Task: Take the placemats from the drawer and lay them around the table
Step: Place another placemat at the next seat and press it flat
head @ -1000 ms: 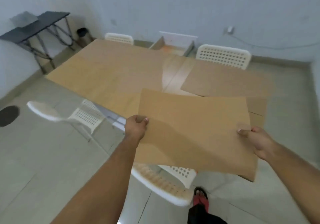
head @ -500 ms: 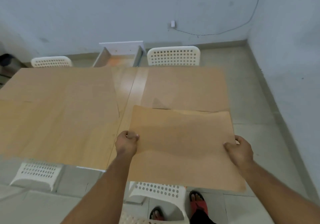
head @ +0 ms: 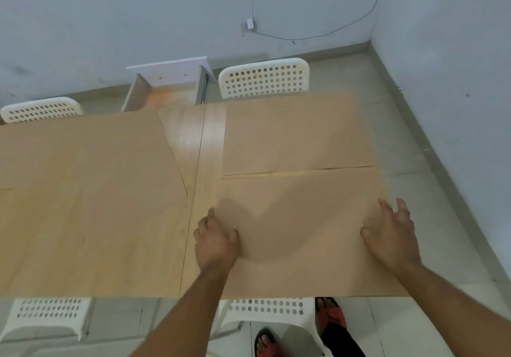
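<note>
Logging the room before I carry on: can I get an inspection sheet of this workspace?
Surface: wooden table, with a bare strip down the middle.
Job's things: near mat lies flat at the near right; far mat is just beyond it; left mats are laid; drawer is open behind the table.
Clutter: nothing seen.
Hands: left hand is at the near mat's left edge; right hand is at its right edge, fingers spread.
Cables: a thin cable runs along the back wall.
Surroundings: white chairs, tiled floor.

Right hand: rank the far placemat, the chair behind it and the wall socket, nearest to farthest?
1. Far placemat, on the table just beyond the right hand.
2. Chair, behind the table's far edge.
3. Socket, up on the back wall.
</note>
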The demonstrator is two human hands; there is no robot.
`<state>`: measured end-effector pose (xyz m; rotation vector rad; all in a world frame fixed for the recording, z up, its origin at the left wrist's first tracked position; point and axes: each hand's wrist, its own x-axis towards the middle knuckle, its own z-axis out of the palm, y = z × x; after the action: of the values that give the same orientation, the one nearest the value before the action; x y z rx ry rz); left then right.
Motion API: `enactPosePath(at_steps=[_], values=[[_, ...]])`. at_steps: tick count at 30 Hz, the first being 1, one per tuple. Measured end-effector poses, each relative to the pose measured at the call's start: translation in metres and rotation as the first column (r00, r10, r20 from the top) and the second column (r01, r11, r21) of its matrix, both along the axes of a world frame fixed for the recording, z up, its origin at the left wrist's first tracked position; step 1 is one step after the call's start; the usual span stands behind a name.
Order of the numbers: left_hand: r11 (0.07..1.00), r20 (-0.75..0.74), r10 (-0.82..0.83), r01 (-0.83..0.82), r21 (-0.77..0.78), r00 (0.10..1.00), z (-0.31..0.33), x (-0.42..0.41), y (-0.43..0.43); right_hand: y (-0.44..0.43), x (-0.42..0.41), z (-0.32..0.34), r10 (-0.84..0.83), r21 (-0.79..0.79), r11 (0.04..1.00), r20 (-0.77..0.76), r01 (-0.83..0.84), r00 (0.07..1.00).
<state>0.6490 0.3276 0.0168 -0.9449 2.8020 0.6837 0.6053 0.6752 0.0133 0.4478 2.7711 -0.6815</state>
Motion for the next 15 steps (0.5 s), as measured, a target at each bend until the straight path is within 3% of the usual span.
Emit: enactPosePath(at_steps=[6, 15], values=[[0.94, 0.164, -0.336, 0.342, -0.006, 0.928, -0.018, 0.007, 0.007, -0.007, 0.005, -0.023, 0.335, 0.193, 0.912, 0.159, -0.362, 0.929], [0.921, 0.218, -0.375, 0.39, -0.028, 0.901, -0.024, 0.002, 0.008, -0.008, 0.001, -0.031, 0.336, 0.245, 0.899, 0.143, -0.362, 0.931]])
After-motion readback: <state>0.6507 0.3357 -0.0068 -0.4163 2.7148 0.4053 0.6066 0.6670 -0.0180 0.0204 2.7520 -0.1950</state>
